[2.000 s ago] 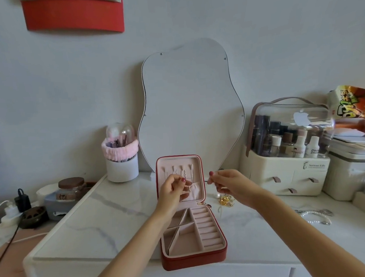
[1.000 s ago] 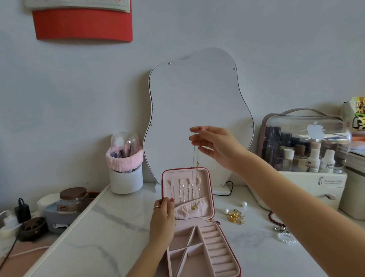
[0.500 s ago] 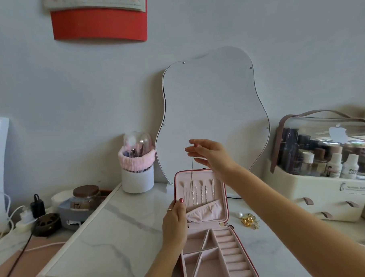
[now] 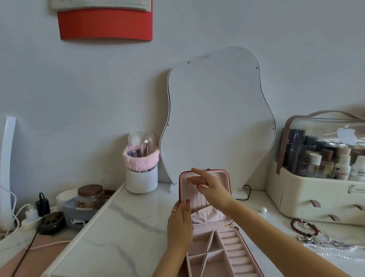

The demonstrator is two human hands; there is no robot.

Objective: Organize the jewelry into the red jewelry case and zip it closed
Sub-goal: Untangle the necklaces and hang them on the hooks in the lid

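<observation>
White marble tabletop (image 4: 119, 241) carries one open red jewelry case (image 4: 219, 241), lid upright. One left hand (image 4: 180, 222) grips the lid's left edge; one right hand (image 4: 211, 187), fingers loosely extended, reaches across the lid, hiding its hooks. One dark bead bracelet (image 4: 302, 227) and one pearl (image 4: 263, 210) lie right.

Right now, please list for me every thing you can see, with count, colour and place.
jewelry case: one, red outside, pink inside, open, front centre.
mirror: one, white-edged, against the wall behind the case.
brush holder: one, white with pink band, left of the mirror.
cosmetics organizer: one, cream with clear lid, right.
bead bracelet: one, dark red, on the table at right.
pearl: one, white, right of the case.
jar: one, brown lid, left.
calendar: one, red and white, on the wall.
left hand: holds the lid's left edge.
right hand: in front of the lid; its grip is blurred.
</observation>
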